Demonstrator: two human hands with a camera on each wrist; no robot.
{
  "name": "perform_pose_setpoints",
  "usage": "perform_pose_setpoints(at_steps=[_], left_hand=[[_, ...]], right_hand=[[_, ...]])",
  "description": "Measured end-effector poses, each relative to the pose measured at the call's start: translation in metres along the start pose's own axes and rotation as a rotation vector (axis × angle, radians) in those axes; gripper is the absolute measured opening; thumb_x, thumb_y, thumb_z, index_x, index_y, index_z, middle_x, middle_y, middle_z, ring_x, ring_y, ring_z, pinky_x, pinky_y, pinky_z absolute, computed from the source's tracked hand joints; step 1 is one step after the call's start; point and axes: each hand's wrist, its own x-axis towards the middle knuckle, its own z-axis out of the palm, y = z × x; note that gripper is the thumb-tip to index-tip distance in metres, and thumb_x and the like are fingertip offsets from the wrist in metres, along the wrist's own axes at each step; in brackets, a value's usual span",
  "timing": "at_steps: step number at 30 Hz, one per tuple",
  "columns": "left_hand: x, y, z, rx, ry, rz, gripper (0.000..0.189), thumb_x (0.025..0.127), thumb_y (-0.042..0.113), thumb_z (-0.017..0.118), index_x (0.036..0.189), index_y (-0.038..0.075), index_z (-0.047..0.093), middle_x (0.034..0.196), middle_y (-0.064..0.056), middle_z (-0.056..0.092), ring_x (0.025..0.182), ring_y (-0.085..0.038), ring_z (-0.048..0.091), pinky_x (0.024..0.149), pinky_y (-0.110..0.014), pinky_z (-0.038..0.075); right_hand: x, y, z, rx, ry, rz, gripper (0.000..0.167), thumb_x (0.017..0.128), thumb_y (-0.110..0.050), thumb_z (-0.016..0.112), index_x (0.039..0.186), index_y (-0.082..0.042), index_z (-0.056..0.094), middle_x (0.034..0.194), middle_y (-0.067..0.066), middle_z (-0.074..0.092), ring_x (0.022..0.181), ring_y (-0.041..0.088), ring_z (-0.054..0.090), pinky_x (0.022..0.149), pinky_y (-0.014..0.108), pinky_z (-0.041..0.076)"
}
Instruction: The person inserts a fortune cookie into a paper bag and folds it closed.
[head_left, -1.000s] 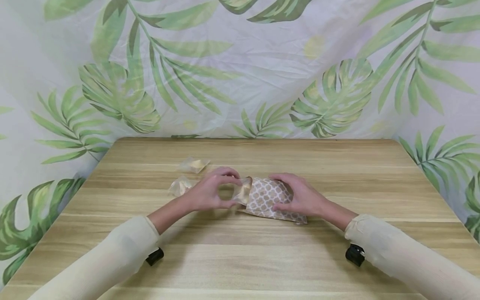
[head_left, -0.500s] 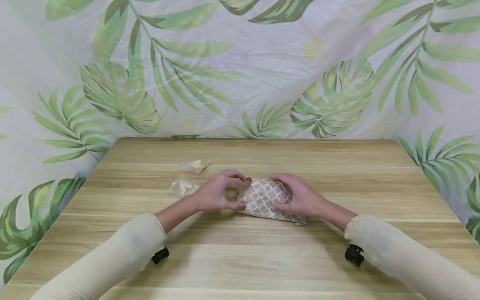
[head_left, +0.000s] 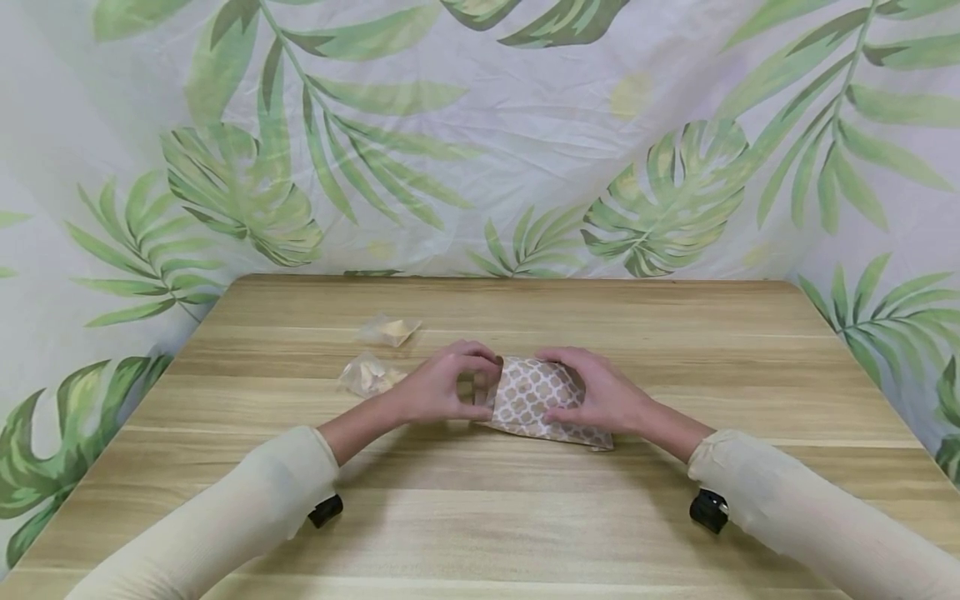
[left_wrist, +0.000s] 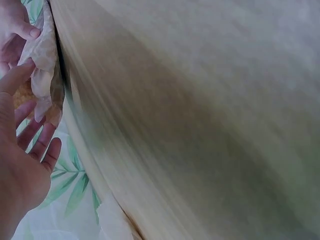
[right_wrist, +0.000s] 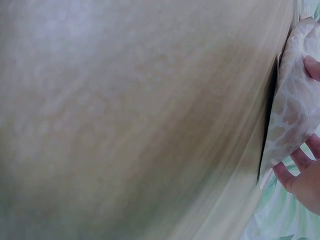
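Observation:
A brown paper bag (head_left: 528,392) with a white lattice print lies on its side at mid-table, mouth facing left. My right hand (head_left: 598,390) grips its closed right end, thumb on the near side and fingers on the far side. At the mouth is my left hand (head_left: 444,385), its thumb and fingers curved round a clear plastic packet (head_left: 483,392) that sits mostly inside the bag. In the left wrist view, crinkled plastic (left_wrist: 44,82) shows between the left thumb and fingers. The right wrist view has the right fingers (right_wrist: 285,176) against the printed paper.
Two more clear packets with pale yellow contents lie left of the bag: one packet (head_left: 393,332) farther back, another packet (head_left: 367,375) beside my left wrist. The wooden table (head_left: 525,517) ends at a leaf-print cloth (head_left: 525,150) behind.
My left hand has moved to the right, and the clear packet has slid deeper into the bag's mouth. My right hand and the bag stay nearly still.

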Motion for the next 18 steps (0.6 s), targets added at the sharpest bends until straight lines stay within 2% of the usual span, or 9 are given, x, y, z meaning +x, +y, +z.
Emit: perform_pose_setpoints(at_steps=[5, 10, 18], left_hand=[[-0.0033, -0.0046, -0.006, -0.048, 0.01, -0.015, 0.058, 0.074, 0.021, 0.095, 0.124, 0.003, 0.072, 0.13, -0.012, 0.064, 0.125, -0.03, 0.058, 0.107, -0.048, 0.048], [-0.005, -0.007, -0.0096, -0.015, 0.026, -0.016, 0.051, 0.079, 0.015, 0.089, 0.125, 0.001, 0.072, 0.125, -0.015, 0.065, 0.12, -0.033, 0.06, 0.104, -0.051, 0.049], [-0.0004, -0.0058, -0.0033, 0.013, 0.025, 0.012, 0.058, 0.078, 0.023, 0.092, 0.127, -0.001, 0.071, 0.117, -0.012, 0.068, 0.109, -0.027, 0.063, 0.099, -0.044, 0.053]], right_hand=[[-0.0003, 0.0001, 0.0, 0.003, 0.002, 0.003, 0.078, 0.079, -0.022, 0.091, 0.145, -0.001, 0.055, 0.146, 0.015, 0.058, 0.136, 0.036, 0.053, 0.114, 0.054, 0.041], [-0.0005, 0.0002, 0.0002, -0.003, 0.001, 0.005, 0.08, 0.079, -0.022, 0.092, 0.146, -0.002, 0.054, 0.147, 0.016, 0.058, 0.136, 0.037, 0.053, 0.114, 0.054, 0.041], [0.0, 0.0002, 0.0, 0.009, -0.001, 0.004, 0.079, 0.079, -0.022, 0.092, 0.146, -0.002, 0.054, 0.147, 0.016, 0.058, 0.136, 0.037, 0.053, 0.114, 0.054, 0.041]])
